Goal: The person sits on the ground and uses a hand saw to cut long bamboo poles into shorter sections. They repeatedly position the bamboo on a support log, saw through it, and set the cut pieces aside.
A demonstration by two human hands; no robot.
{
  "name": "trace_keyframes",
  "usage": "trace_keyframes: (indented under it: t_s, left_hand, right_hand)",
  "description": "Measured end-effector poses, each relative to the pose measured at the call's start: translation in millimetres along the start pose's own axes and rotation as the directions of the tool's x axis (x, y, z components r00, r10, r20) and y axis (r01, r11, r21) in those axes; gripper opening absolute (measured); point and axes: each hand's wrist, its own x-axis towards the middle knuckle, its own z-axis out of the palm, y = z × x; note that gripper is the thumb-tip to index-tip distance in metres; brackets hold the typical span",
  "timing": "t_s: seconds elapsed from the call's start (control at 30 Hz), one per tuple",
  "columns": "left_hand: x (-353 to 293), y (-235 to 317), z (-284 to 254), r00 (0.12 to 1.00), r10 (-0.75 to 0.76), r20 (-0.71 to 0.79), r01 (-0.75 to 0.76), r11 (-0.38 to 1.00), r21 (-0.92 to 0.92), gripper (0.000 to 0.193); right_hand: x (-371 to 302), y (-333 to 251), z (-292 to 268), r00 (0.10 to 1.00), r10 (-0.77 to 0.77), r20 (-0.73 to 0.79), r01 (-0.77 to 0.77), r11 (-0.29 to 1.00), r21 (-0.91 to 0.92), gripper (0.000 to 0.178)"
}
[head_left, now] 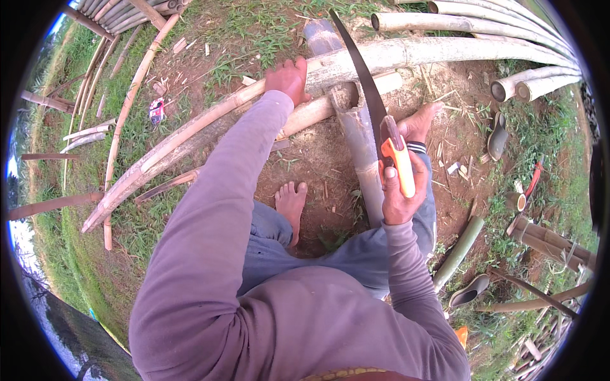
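Observation:
A long bamboo pole (406, 54) lies across in front of me, resting over a thicker grey bamboo piece (357, 136). My left hand (288, 82) is closed over this pole, left of the crossing, its fingers curled on the far side. A handsaw (363, 73) with a dark, tapering blade and an orange handle is in my right hand (405, 202), whose fingers wrap the handle. The blade points up and away, passing in front of the pole in this view; whether it touches is unclear. Beneath the pole sits a shorter bamboo length (308, 119).
Several bamboo poles (419, 23) are stacked at the far right. A split bamboo strip (136, 82) and a wooden rack (121, 16) stand at left. Shoes (497, 136), a green bamboo piece (459, 253) and a red-handled tool (534, 179) lie to the right. My bare feet (291, 213) are on the soil.

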Motion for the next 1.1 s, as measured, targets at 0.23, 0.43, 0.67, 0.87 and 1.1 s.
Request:
trace_keyframes:
  t_s: [0.23, 0.43, 0.67, 0.87, 1.1]
  left_hand:
    - [-4, -2, -1, 0.996, 0.032, -0.081, -0.034, 0.999, -0.016, 0.092]
    - [-1, -4, 4, 0.995, 0.03, -0.092, -0.032, 0.999, -0.018, 0.09]
    - [-1, 0, 0, 0.999, 0.014, -0.051, -0.015, 1.0, -0.022, 0.087]
    - [-4, -5, 3, 0.997, 0.022, -0.072, -0.023, 1.0, -0.021, 0.085]
    - [2, 3, -3, 0.997, 0.029, -0.068, -0.034, 0.997, -0.067, 0.084]
  right_hand:
    - [24, 9, 36, 0.948, -0.153, 0.28, 0.209, 0.961, -0.18, 0.05]
    - [24, 11, 35, 0.934, -0.125, 0.336, 0.212, 0.948, -0.238, 0.049]
    - [21, 8, 36, 0.943, -0.048, 0.33, 0.141, 0.954, -0.264, 0.048]
    - [-42, 5, -35, 0.946, -0.044, 0.322, 0.127, 0.962, -0.243, 0.048]
    - [59, 42, 86, 0.961, -0.142, 0.237, 0.178, 0.975, -0.136, 0.047]
